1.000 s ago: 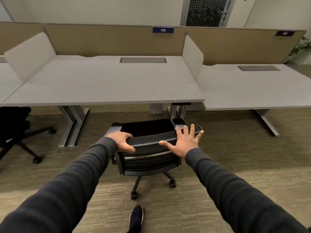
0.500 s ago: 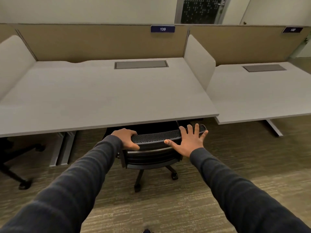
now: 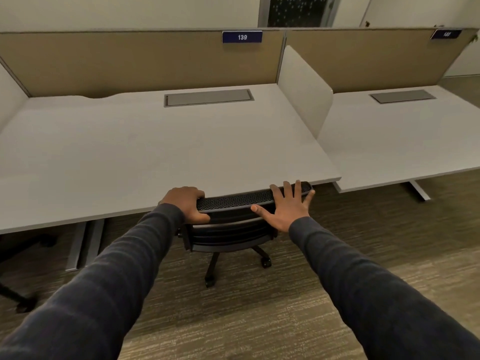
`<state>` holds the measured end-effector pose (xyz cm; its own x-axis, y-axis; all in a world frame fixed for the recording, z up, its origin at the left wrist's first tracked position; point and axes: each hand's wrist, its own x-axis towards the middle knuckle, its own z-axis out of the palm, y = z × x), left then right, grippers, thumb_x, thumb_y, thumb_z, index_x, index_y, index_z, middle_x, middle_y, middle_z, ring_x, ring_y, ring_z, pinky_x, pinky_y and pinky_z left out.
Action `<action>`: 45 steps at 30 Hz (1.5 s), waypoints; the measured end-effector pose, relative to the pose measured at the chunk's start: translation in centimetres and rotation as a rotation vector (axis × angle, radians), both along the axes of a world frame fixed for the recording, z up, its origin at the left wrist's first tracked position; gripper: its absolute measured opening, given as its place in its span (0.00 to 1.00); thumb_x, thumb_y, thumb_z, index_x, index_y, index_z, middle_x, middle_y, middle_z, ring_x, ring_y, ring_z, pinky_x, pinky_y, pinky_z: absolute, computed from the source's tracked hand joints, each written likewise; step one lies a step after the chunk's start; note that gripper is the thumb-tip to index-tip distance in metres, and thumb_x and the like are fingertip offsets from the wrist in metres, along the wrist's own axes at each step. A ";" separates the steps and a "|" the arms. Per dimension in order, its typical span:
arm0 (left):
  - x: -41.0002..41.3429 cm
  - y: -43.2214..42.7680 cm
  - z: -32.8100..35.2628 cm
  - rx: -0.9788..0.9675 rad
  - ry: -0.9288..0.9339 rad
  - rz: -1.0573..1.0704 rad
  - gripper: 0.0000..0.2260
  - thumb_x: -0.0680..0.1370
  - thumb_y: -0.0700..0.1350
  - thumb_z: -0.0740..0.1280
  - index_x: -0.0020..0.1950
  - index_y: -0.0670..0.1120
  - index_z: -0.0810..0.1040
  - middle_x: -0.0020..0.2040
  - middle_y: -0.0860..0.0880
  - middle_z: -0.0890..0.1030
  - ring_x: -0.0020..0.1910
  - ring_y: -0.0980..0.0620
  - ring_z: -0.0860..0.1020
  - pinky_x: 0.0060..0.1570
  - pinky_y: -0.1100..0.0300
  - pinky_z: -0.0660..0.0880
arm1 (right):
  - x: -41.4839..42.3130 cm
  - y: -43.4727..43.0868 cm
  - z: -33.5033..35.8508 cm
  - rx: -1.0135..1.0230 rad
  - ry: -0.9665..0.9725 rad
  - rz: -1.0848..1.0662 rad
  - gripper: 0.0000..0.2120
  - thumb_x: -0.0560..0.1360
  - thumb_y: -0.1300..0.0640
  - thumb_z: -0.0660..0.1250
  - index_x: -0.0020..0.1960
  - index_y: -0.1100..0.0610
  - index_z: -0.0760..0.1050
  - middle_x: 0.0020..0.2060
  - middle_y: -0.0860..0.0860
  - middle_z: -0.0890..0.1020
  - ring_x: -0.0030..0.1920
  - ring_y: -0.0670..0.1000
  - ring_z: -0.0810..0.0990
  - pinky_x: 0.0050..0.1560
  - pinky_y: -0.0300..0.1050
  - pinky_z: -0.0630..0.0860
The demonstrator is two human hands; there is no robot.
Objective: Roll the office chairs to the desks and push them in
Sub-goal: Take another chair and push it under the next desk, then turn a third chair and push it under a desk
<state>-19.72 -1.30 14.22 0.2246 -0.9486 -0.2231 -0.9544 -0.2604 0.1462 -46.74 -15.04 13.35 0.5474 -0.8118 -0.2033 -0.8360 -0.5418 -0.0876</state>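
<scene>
Chair [image 3: 231, 219] backrest is gripped by curled left hand [image 3: 187, 203]; right hand [image 3: 287, 206] is pressed flat, fingers spread. Fingers could be pinched against counter [image 3: 155, 152] edge.

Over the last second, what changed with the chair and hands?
The chair rolled forward under the desk marked 139: the seat and armrests, in plain view a second ago, are now hidden beneath the desktop, with the backrest top at its front edge. Nothing was let go. The left hand still grips the backrest's left corner, and the right hand still presses flat on its right.
</scene>
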 end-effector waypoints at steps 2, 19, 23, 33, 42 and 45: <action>0.0 0.2 -0.2 -0.023 -0.048 -0.026 0.26 0.61 0.69 0.61 0.50 0.55 0.77 0.43 0.55 0.76 0.42 0.51 0.74 0.42 0.56 0.72 | -0.1 -0.1 -0.2 0.003 -0.001 0.007 0.56 0.61 0.15 0.35 0.81 0.46 0.48 0.81 0.56 0.45 0.78 0.64 0.33 0.66 0.76 0.28; -21.0 4.5 -5.2 -0.240 -0.102 0.054 0.49 0.73 0.65 0.62 0.80 0.46 0.34 0.79 0.42 0.31 0.77 0.42 0.30 0.75 0.41 0.34 | -15.0 10.1 -2.4 -0.024 -0.118 0.013 0.42 0.76 0.27 0.48 0.81 0.46 0.40 0.80 0.57 0.38 0.79 0.63 0.36 0.75 0.68 0.37; -30.5 5.8 -5.8 -0.217 -0.048 -0.043 0.47 0.74 0.63 0.62 0.81 0.45 0.39 0.81 0.42 0.38 0.79 0.43 0.35 0.76 0.40 0.38 | -22.8 14.2 -2.7 -0.011 -0.152 -0.081 0.42 0.75 0.26 0.47 0.81 0.46 0.41 0.80 0.58 0.39 0.79 0.64 0.40 0.75 0.68 0.40; -53.4 7.0 -6.7 -0.128 0.035 -0.377 0.45 0.75 0.61 0.62 0.81 0.47 0.37 0.82 0.44 0.40 0.80 0.45 0.38 0.77 0.42 0.40 | -44.0 22.0 -2.9 -0.029 -0.210 -0.296 0.41 0.75 0.27 0.49 0.81 0.47 0.44 0.80 0.59 0.41 0.80 0.63 0.43 0.77 0.66 0.46; -71.8 6.0 -5.3 -0.145 0.135 -0.614 0.45 0.77 0.60 0.64 0.81 0.47 0.38 0.81 0.48 0.38 0.79 0.47 0.36 0.77 0.44 0.40 | -58.0 24.8 0.7 -0.040 -0.159 -0.414 0.43 0.76 0.29 0.54 0.81 0.53 0.47 0.80 0.59 0.49 0.80 0.60 0.47 0.78 0.62 0.50; -77.5 5.4 -4.0 -0.190 0.246 -0.633 0.43 0.78 0.58 0.66 0.81 0.48 0.41 0.82 0.48 0.40 0.79 0.49 0.38 0.78 0.47 0.40 | -62.0 25.1 3.1 -0.125 -0.123 -0.414 0.43 0.76 0.30 0.56 0.80 0.56 0.51 0.79 0.59 0.56 0.79 0.59 0.54 0.76 0.61 0.56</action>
<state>-97.22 4.12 10.26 -0.4190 -0.9079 -0.0140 -0.8476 0.3855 0.3646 -108.74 10.03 16.47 0.1856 -0.9817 -0.0436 -0.9720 -0.1769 -0.1548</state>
